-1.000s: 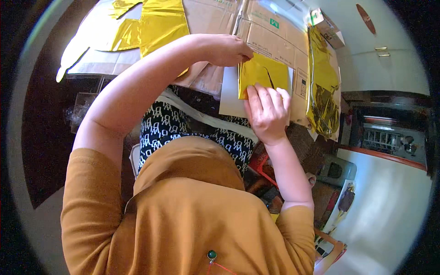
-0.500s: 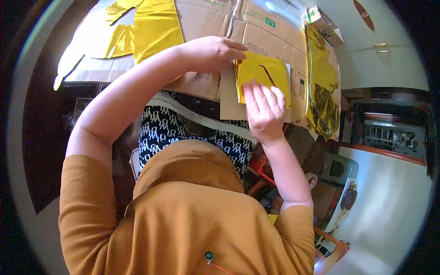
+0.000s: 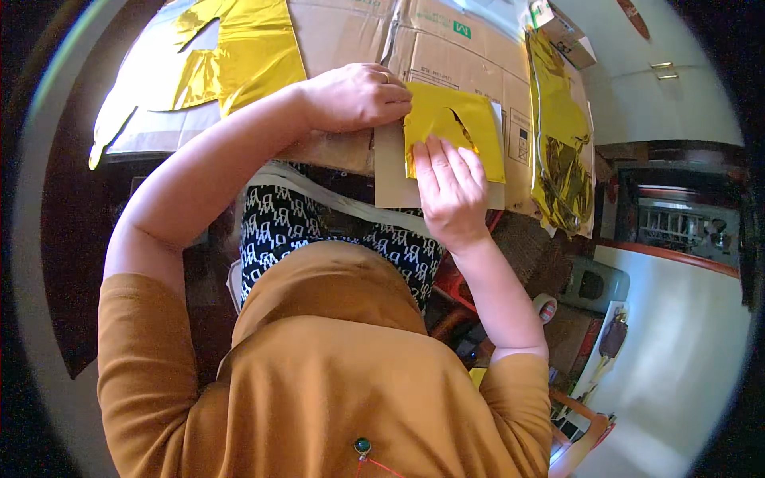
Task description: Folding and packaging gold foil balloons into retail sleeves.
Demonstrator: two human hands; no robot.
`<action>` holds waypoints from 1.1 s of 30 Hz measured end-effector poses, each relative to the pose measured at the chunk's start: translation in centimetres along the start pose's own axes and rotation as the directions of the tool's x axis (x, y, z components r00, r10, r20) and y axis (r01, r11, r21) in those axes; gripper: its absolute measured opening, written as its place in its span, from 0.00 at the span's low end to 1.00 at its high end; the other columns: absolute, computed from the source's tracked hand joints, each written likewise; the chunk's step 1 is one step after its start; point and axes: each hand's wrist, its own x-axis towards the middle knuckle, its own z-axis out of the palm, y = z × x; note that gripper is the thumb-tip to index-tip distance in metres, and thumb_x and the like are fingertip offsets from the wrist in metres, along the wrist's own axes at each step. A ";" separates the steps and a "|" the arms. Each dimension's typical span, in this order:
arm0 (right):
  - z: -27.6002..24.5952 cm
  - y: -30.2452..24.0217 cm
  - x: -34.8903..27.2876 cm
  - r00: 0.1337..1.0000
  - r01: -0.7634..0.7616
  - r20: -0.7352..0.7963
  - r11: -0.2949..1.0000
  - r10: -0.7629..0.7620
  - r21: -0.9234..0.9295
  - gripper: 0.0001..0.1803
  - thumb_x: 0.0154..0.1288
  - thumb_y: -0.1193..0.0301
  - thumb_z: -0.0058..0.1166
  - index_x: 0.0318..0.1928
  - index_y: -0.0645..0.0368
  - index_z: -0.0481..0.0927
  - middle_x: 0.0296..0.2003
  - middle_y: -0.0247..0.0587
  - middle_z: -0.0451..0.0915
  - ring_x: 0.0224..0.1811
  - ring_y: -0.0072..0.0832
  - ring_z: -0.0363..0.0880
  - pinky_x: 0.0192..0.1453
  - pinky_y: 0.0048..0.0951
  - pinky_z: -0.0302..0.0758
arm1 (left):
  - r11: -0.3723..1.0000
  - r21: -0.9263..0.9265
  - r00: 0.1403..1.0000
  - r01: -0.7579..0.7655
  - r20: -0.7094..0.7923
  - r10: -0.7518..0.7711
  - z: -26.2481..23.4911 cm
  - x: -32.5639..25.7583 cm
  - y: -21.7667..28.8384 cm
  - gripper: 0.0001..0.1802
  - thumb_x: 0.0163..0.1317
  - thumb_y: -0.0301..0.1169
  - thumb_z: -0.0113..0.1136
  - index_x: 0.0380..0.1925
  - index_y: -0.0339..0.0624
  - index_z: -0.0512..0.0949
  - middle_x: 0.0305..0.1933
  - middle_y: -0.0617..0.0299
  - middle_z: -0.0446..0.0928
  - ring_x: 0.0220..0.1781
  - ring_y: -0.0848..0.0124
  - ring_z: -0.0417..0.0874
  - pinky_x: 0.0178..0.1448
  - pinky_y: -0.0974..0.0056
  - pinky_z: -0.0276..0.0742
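A folded gold foil piece (image 3: 458, 107) with a dark curved slit lies on a beige card (image 3: 390, 179). My left hand (image 3: 358, 97) is closed at the foil's upper left edge, its fingertips gripping that edge; the thumb is hidden. My right hand (image 3: 453, 191) rests flat on the lower left part of the foil, fingers stretched out side by side. A white sheet edge (image 3: 497, 119) shows along the foil's right side.
Flattened cardboard (image 3: 335, 36) covers the work surface. A large cut gold foil sheet (image 3: 259, 52) lies at the far left, and crumpled gold foil (image 3: 560, 131) at the right. Beyond it sits a small carton (image 3: 564, 40). A tape roll (image 3: 545, 308) is by my right forearm.
My left hand has come down and slightly left at the foil's edge, which now lies flatter. My right hand has slid a little left on the foil, its fingers closer together.
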 end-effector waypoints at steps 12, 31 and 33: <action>-0.1 -0.2 0.2 0.998 -0.021 0.056 0.997 0.017 0.073 0.19 0.58 0.71 0.52 0.49 0.68 0.80 0.49 0.54 0.81 0.52 0.43 0.81 0.61 0.44 0.73 | 0.891 -0.171 0.877 0.420 -0.176 -0.447 -1.1 2.8 4.6 0.13 0.53 0.24 0.60 0.40 0.34 0.82 0.48 0.48 0.82 0.52 0.52 0.83 0.61 0.51 0.78; -1.8 -3.3 -2.3 0.945 -0.272 0.245 0.934 0.215 0.231 0.32 0.61 0.65 0.56 0.64 0.66 0.71 0.64 0.56 0.70 0.66 0.51 0.68 0.71 0.55 0.60 | 0.842 -0.109 0.830 0.528 -0.146 -0.539 1.5 2.7 8.2 0.15 0.60 0.31 0.63 0.48 0.45 0.81 0.53 0.61 0.80 0.57 0.63 0.81 0.71 0.46 0.68; -1.8 -3.8 -2.5 0.927 -0.316 0.289 0.914 0.240 0.253 0.37 0.60 0.64 0.59 0.68 0.66 0.67 0.66 0.56 0.67 0.70 0.52 0.64 0.73 0.58 0.57 | 0.858 -0.101 0.848 0.504 -0.131 -0.514 1.5 2.5 8.1 0.18 0.59 0.33 0.61 0.50 0.40 0.79 0.54 0.58 0.78 0.60 0.63 0.78 0.72 0.45 0.65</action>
